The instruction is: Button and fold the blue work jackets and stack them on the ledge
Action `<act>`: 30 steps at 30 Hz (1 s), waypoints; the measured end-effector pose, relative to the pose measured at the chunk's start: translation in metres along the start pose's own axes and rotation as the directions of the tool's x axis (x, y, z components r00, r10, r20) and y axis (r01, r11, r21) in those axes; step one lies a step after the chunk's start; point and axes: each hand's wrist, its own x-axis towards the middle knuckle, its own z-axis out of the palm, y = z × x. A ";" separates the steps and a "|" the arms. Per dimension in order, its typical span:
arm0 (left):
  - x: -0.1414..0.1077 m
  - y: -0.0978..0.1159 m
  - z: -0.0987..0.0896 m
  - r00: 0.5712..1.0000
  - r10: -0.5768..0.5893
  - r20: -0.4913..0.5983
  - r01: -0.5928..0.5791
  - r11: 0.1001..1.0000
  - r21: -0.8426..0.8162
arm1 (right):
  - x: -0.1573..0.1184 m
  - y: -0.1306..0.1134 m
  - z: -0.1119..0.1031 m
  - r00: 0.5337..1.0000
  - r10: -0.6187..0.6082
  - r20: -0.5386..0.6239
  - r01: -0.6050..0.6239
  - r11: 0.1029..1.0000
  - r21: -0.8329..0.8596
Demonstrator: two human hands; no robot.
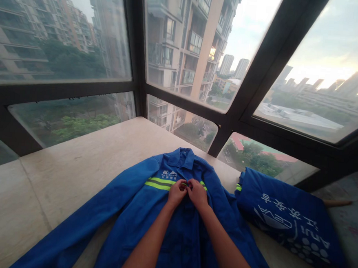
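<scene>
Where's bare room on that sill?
Bare: the pale sill at left, between window frame and the sleeve of the work jacket. Crowded: right, with a folded blue garment beside the jacket, and mid-chest, under left hand and right hand.

Place: looks like a home, an upper-storey window corner; room type beyond that unclear
Windows: large clear glass panes (pixel 252 45) in thick dark frames (pixel 137 45), meeting in a corner at upper centre
Ledge: broad beige stone-like window ledge (pixel 72 163), lower left to centre
Right edge: pale surface with faint pinkish pattern (pixel 354 230), blurred
Outside: tall beige residential block with balconies (pixel 188 49), upper centre; green leafy treetops (pixel 84 125) seen from above, middle left
</scene>
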 end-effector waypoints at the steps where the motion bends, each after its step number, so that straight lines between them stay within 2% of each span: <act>1: -0.001 -0.001 0.000 1.000 0.011 0.005 -0.011 1.000 -0.014 | 0.004 0.001 -0.004 0.999 -0.016 0.041 0.016 1.000 -0.009; 5: -0.004 -0.001 -0.002 0.998 0.054 0.013 -0.054 0.997 -0.050 | 0.011 0.004 -0.013 0.986 -0.058 0.159 0.062 0.998 -0.020; 11: -0.007 0.002 0.001 0.995 0.095 0.000 -0.095 0.995 -0.034 | 0.017 0.013 -0.015 0.980 -0.034 0.198 0.031 0.999 0.020; 17: -0.016 0.006 0.003 0.990 0.131 -0.050 -0.123 0.984 0.127 | 0.034 0.023 -0.010 0.975 0.005 0.222 -0.030 0.994 0.110; 21: -0.020 0.009 0.005 0.988 0.120 -0.099 -0.092 0.964 0.248 | 0.039 0.026 -0.006 0.975 0.017 0.224 -0.050 0.989 0.142; 25: -0.019 0.011 0.007 0.990 0.098 -0.105 -0.057 0.941 0.334 | 0.027 0.026 -0.003 0.992 0.015 0.125 -0.033 0.989 0.142; 30: -0.020 0.017 0.007 0.989 0.104 -0.106 -0.050 0.906 0.420 | -0.020 0.017 0.014 0.988 0.092 -0.126 -0.078 0.991 0.109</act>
